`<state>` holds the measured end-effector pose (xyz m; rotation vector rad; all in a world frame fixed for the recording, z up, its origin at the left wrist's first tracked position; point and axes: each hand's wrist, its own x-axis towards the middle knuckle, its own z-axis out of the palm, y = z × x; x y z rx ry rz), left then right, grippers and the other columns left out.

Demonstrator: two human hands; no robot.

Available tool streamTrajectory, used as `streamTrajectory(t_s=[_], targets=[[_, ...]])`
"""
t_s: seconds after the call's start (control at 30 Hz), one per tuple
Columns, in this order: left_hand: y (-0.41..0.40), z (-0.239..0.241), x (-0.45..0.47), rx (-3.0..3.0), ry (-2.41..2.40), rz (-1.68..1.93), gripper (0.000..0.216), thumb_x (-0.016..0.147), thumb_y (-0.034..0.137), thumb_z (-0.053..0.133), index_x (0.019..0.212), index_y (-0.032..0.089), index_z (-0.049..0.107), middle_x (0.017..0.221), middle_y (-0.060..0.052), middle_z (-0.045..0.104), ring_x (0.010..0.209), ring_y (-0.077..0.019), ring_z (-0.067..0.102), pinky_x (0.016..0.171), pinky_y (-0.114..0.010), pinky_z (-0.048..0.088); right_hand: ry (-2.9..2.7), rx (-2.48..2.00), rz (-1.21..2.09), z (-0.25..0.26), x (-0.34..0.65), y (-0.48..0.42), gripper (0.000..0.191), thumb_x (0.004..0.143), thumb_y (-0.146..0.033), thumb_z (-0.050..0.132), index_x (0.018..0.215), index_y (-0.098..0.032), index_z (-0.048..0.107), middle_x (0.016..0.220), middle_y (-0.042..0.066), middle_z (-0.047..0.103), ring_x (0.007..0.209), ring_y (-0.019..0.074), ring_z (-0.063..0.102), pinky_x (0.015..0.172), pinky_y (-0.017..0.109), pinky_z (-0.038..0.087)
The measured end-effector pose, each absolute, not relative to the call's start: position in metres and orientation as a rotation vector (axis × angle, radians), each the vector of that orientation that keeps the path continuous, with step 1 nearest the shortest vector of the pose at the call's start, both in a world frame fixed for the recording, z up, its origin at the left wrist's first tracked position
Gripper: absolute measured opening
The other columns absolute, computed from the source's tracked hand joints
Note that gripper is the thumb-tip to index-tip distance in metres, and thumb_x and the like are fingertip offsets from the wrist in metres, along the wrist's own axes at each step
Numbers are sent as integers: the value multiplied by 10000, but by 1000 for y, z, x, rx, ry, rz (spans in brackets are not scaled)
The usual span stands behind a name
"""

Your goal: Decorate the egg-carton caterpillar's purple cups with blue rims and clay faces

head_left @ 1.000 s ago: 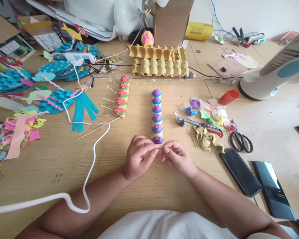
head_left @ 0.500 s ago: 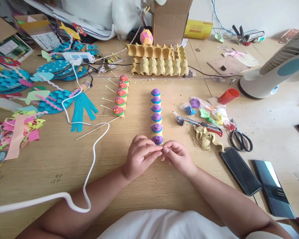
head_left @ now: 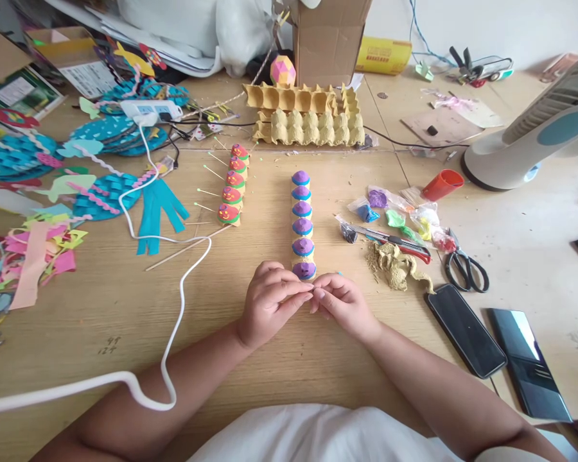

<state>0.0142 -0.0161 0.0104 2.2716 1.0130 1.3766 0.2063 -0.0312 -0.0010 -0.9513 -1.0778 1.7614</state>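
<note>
My left hand (head_left: 266,301) and my right hand (head_left: 343,301) meet fingertip to fingertip low on the wooden table (head_left: 250,372), both pinched on something tiny that I cannot make out. Just beyond the fingertips stands a row of egg-carton cups capped with purple and blue clay (head_left: 302,221), its nearest purple cap touching my fingers. A second row with red and green caps and thin pins (head_left: 232,186) stands further left.
Small bags of coloured clay (head_left: 395,215), a utility knife (head_left: 395,242), scissors (head_left: 465,269), a red cup (head_left: 442,186) and two phones (head_left: 465,332) lie right. Egg cartons (head_left: 308,119) and a cardboard box (head_left: 328,38) sit behind. A white cable (head_left: 171,321) and paper cut-outs (head_left: 43,250) fill the left; a fan (head_left: 544,128) stands far right.
My fingertips have closed together from a small gap and shifted slightly toward the nearest purple cap. Nothing else has moved.
</note>
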Motion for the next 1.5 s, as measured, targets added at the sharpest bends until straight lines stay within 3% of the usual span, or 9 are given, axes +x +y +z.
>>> streamTrajectory(t_s=[0.27,0.4,0.63,1.03,1.5], targets=[[-16,9,13,2258,1030,1379,115,940,210,743,1030,276,774,845,-1,745,868,-173,601,821,-338,522,-1092,-963,1755,-3,208,-33,400,875,-576,766,1003,-205,694,715,7,714,569,105,552,525,234,406],[-16,10,13,2280,1015,1385,127,933,178,748,1031,258,759,856,1,745,853,-164,598,821,-337,516,-1089,-953,1753,-4,208,-33,380,878,-557,772,985,-203,685,724,8,718,563,99,557,522,227,402],[-16,9,13,2266,1018,1388,134,928,191,754,1025,281,777,866,2,758,857,-166,602,825,-344,528,-1090,-906,1733,-2,207,-31,345,851,-511,815,928,-206,672,725,-2,705,626,120,646,619,261,509],[-18,11,14,2293,966,1353,198,944,137,692,1092,255,752,885,-10,750,841,-162,608,822,-351,521,-1090,-920,1734,-2,208,-32,345,883,-520,781,905,-203,648,685,0,703,558,100,558,527,226,409],[-17,11,15,2290,1010,1379,155,902,125,752,995,249,759,842,8,751,830,-158,592,804,-328,516,-1115,-883,1731,-2,207,-31,345,900,-522,762,891,-202,633,671,-6,686,519,87,494,499,221,379]])
